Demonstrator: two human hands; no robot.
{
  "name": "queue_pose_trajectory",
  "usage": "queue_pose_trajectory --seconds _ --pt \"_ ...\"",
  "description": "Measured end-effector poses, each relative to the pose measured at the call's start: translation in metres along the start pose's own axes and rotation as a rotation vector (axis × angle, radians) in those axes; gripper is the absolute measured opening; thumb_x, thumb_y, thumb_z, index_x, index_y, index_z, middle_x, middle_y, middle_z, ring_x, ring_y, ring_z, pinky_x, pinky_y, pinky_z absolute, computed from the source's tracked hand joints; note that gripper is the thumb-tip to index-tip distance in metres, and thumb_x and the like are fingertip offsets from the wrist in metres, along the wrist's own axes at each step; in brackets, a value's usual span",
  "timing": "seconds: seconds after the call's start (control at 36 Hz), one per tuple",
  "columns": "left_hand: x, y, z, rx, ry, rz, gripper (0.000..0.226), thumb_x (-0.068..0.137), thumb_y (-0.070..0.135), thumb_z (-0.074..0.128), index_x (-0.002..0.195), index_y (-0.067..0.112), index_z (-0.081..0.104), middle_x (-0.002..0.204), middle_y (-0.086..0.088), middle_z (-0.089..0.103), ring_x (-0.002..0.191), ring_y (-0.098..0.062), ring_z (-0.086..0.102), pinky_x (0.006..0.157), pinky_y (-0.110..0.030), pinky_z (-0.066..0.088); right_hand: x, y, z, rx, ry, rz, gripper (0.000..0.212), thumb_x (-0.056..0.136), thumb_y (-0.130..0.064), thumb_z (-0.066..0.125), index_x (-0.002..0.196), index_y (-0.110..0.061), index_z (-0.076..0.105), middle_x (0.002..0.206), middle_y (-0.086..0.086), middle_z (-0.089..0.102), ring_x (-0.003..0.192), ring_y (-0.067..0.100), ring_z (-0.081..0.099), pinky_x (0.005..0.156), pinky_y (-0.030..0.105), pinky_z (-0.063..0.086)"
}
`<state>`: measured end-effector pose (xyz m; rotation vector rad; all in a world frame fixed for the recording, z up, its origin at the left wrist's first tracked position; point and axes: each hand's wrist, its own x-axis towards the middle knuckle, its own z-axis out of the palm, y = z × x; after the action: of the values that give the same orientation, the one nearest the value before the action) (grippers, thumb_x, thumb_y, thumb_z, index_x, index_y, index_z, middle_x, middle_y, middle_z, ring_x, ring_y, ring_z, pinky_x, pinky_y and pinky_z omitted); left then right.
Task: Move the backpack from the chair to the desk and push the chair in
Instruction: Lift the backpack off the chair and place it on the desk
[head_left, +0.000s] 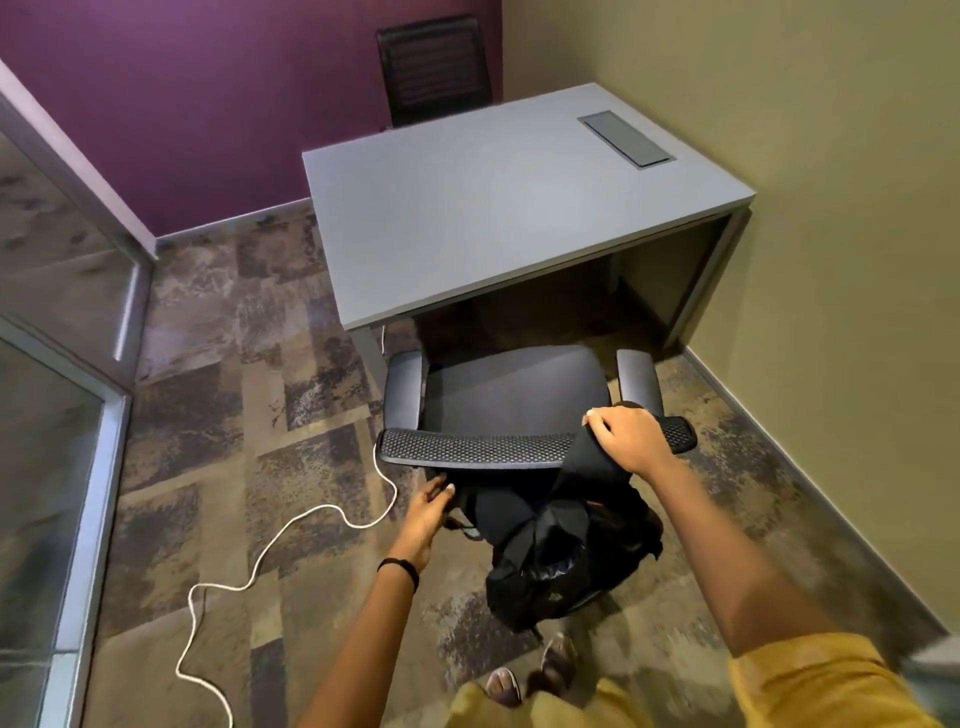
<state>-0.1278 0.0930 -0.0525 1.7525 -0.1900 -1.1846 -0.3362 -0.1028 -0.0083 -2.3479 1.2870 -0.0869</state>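
Observation:
A black backpack (561, 545) hangs behind the mesh backrest (467, 448) of the black office chair (514, 384), with its top draped over the backrest's right end. My right hand (626, 439) grips that top part of the backpack at the backrest's upper edge. Just under the backrest, my left hand (428, 512) curls its fingers on the backpack's left side. The chair stands pulled out in front of the grey desk (493, 218), and its seat is bare. The lower part of the backpack hangs near the floor, close to my feet.
A white cable (270, 551) snakes over the carpet left of the chair and runs up under the desk. A second black chair (434, 67) stands behind the desk against the purple wall. A glass partition (57, 415) is on the left and a green wall on the right.

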Motion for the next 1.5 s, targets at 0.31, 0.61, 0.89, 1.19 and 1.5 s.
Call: queue_pose_trajectory --seconds 0.31,0.61,0.89,1.19,1.5 --pt "-0.015 -0.035 0.065 1.046 -0.399 0.188 0.093 0.080 0.057 0.062 0.151 0.026 0.012 0.161 -0.009 0.007 0.148 -0.032 0.005 0.120 -0.045 0.011 -0.003 0.001 0.007 -0.006 0.082 0.008 0.033 0.096 -0.026 0.035 0.100 -0.018 0.067 0.109 0.006 0.070 0.102 0.026 0.060 0.101 0.044 0.036" --pt "-0.017 -0.050 0.071 1.184 -0.224 0.376 0.070 0.092 0.024 0.053 0.151 0.016 0.016 0.150 -0.015 0.037 0.138 -0.029 0.037 0.115 -0.040 0.033 -0.011 -0.002 0.012 -0.035 0.081 0.029 0.030 0.096 -0.033 0.037 0.112 -0.021 0.060 0.123 0.002 0.063 0.118 0.022 0.052 0.111 0.050 0.024" --pt "-0.017 -0.033 0.074 1.310 -0.270 0.486 0.041 0.094 0.015 0.044 0.135 0.012 0.045 0.125 -0.016 0.063 0.115 -0.035 0.059 0.098 -0.045 0.048 -0.013 -0.005 0.006 -0.058 0.088 0.063 0.032 0.097 -0.033 0.034 0.116 -0.021 0.056 0.129 0.001 0.058 0.124 0.021 0.047 0.111 0.057 0.019" --pt "-0.022 -0.001 0.112 1.313 -0.358 0.519 0.022 0.090 0.012 0.049 0.107 0.006 0.061 0.110 -0.017 0.068 0.105 -0.036 0.063 0.092 -0.044 0.051 -0.016 0.033 -0.016 -0.032 0.233 0.164 0.030 0.098 -0.026 0.035 0.118 -0.017 0.054 0.133 0.008 0.052 0.126 0.025 0.046 0.113 0.060 0.012" --pt "-0.014 0.018 0.154 1.282 -0.333 0.506 0.023 0.089 0.012 0.051 0.108 0.007 0.063 0.110 -0.015 0.069 0.105 -0.033 0.063 0.091 -0.042 0.052 -0.059 0.137 0.000 0.309 -0.222 0.341 0.058 0.082 -0.003 0.054 0.137 -0.010 0.038 0.141 0.014 0.044 0.130 0.029 0.042 0.109 0.045 0.036"
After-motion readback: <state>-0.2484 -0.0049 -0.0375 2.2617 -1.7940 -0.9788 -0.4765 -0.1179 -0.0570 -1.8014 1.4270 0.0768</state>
